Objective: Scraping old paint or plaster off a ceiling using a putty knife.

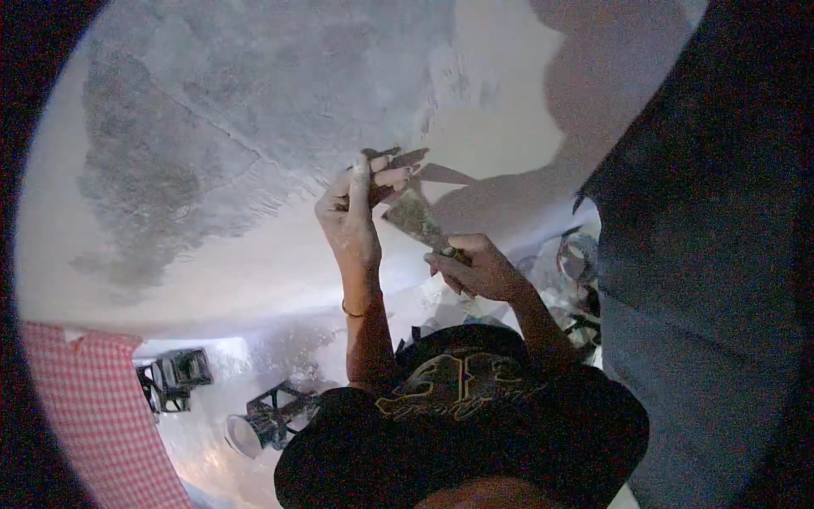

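My right hand (480,267) grips the handle of a putty knife (413,216). Its wide blade is smeared with filler and points up and left towards my other hand. Powder-dusted and wearing a thin bracelet at the wrist, my left hand (356,207) is raised just beside the blade. Its fingers are bent around a dark flat tool (416,156), mostly hidden by them, so its exact kind is unclear. Behind both hands spreads a pale wall (286,261) with a broad grey patch of skim coat (305,83), darker at its left.
A red-and-white checked cloth (95,407) hangs at the lower left. Near it on the pale, stained floor are a black device (181,372) and a lamp-like object (245,436). A dark blue-grey surface (693,356) fills the right side. Assorted clutter (579,261) lies beside it.
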### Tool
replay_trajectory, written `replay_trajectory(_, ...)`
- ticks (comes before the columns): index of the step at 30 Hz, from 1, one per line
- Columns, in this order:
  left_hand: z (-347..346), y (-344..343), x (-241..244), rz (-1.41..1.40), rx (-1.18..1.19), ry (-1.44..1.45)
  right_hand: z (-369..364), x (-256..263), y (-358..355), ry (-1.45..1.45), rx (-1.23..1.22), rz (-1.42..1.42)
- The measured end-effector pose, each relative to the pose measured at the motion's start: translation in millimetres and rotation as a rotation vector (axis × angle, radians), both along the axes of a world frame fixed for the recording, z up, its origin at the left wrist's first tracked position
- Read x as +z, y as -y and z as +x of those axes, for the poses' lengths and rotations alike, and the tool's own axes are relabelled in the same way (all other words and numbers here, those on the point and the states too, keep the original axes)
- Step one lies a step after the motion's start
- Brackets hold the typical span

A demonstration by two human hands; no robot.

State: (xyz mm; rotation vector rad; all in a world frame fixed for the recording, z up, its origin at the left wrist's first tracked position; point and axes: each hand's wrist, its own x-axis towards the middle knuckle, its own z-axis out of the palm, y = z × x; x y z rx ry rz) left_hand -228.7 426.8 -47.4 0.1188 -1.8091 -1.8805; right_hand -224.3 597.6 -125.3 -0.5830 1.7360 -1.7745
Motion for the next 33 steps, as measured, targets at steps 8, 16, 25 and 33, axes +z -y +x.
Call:
replay_trajectory(8, -5.1, 4.4, -17.1, 0.214, -0.043, -0.068, -13.7, -9.2, -18.3, -0.211, -0.11, 0.002)
replay_trajectory(16, 0.3, 10.2, -12.5, -0.116, -0.07, -0.044, -12.6, 13.8, -3.1, 0.067, -0.186, -0.012)
replay_trajectory(25, 12.5, 33.5, 2.0, -0.027, -0.083, -0.016, 6.4, 28.3, 30.7, -0.001, -0.171, -0.04)
replay_trajectory(33, 25.4, 53.5, -2.5, -0.052, -0.232, 0.152, 17.2, 36.2, 57.9, -0.113, -0.23, 0.029)
